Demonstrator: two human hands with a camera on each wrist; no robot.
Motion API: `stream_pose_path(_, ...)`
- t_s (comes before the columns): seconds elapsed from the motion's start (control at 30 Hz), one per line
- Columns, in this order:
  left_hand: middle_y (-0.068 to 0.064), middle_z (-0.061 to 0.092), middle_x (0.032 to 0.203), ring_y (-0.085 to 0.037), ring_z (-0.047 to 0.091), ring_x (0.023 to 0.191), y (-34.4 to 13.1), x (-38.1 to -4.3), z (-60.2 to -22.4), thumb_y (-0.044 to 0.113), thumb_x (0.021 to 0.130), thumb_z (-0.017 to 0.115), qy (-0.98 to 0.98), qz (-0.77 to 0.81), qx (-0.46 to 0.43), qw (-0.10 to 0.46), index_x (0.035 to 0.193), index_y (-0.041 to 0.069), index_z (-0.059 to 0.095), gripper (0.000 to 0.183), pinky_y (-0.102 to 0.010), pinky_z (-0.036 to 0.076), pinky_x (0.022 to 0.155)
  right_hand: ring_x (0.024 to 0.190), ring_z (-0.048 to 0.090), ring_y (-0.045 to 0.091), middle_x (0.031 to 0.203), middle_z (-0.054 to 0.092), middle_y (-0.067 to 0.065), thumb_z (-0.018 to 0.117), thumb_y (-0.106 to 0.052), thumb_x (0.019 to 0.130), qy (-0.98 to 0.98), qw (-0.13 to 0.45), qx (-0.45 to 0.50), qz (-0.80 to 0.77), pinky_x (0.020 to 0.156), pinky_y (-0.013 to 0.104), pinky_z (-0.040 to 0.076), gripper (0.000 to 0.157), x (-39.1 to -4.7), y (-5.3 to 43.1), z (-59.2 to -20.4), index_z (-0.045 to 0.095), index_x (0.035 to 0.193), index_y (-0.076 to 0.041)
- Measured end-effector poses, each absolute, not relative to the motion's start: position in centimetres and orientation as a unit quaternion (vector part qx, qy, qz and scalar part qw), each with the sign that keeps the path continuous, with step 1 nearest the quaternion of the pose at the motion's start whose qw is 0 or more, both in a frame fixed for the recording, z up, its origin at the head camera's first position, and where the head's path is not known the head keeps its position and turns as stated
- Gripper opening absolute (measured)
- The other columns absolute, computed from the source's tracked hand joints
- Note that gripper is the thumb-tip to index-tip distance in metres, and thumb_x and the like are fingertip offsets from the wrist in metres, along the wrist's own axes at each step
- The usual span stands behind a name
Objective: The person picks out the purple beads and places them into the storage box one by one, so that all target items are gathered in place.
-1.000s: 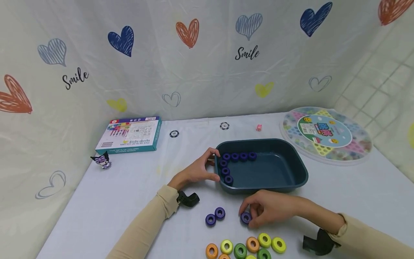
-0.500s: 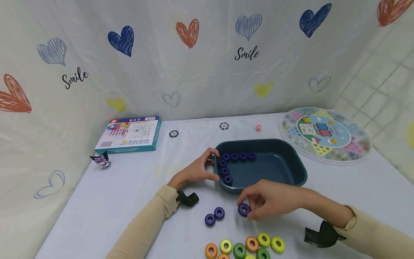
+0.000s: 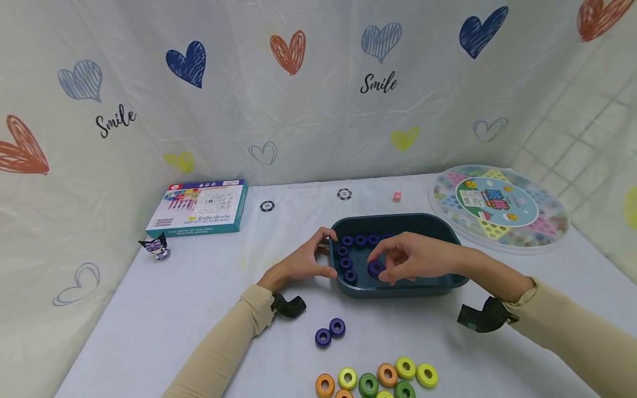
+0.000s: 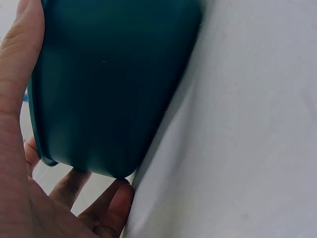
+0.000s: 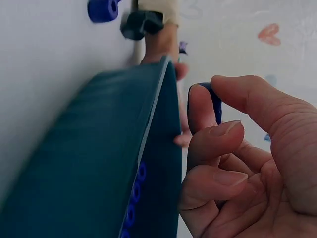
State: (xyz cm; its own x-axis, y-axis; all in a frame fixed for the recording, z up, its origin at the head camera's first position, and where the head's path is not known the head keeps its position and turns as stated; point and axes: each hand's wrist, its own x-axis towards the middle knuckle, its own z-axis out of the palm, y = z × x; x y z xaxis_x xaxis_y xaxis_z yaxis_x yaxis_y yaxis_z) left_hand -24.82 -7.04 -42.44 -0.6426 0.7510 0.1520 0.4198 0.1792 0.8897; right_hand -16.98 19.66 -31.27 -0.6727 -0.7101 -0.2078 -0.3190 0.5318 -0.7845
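Purple rings (image 3: pixel 350 276) lie in an L along the left and back walls inside a dark teal tray (image 3: pixel 398 292). At the tray's left end, my left hand (image 3: pixel 301 261) holds it, thumb toward the near corner and fingers round the end wall, as the left wrist view shows. My right hand (image 3: pixel 423 257) pinches one purple ring (image 3: pixel 376 269) between thumb and finger, over the tray's left half. In the right wrist view that ring (image 5: pixel 218 106) is partly covered by the fingertips. Two more purple rings (image 3: pixel 323 338) touch each other on the table before the tray.
Several orange, yellow and green rings (image 3: pixel 387 375) lie at the near edge of view. A flat boxed set (image 3: pixel 196 208) and a small cat-eared figurine (image 3: pixel 157 247) are at left. A round game board (image 3: pixel 497 207) lies back right. Two chips (image 3: pixel 267 205) and a pink figure (image 3: pixel 396 197) sit behind.
My right hand has lifted the purple ring off the table and carried it forward over the tray wall. My left hand keeps its hold on the tray.
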Motion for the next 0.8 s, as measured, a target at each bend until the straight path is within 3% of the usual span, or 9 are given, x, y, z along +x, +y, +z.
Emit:
stream_pose_path(0.17,0.0,0.037,0.128,-0.017,0.048,0.106,-7.0,-24.9,-42.6,0.066,0.059,0.069,0.749,0.509,0.393,0.161,0.118,0.025,0.033,0.081,-0.032,0.038,0.092,0.06,0.054,0.027,0.076,0.063,0.012,0.063,-0.028,0.085,0.844,0.267,-0.286,-0.367,0.055,0.037,0.048,0.035,-19.0,19.8,-31.6,0.054,0.114,-0.011)
stream_pose_path(0.6,0.0,0.037,0.128,-0.016,0.047,0.106,-6.8,-25.0,-42.7,0.063,0.06,0.07,0.748,0.506,0.396,0.164,0.12,0.024,0.032,0.08,-0.03,0.038,0.092,0.055,0.05,0.017,0.08,0.064,0.018,0.064,-0.029,0.084,0.863,0.257,-0.219,-0.376,0.051,0.029,0.043,0.044,-23.9,20.4,-33.5,0.051,0.118,-0.004)
stream_pose_path(0.8,-0.001,0.038,0.127,-0.016,0.047,0.106,-6.9,-25.0,-42.5,0.063,0.06,0.07,0.747,0.509,0.398,0.16,0.119,0.024,0.033,0.08,-0.03,0.038,0.092,0.054,0.053,0.015,0.075,0.065,0.011,0.066,-0.025,0.083,0.869,0.265,-0.223,-0.353,0.051,0.028,0.044,0.041,-25.1,19.5,-34.3,0.053,0.113,-0.001)
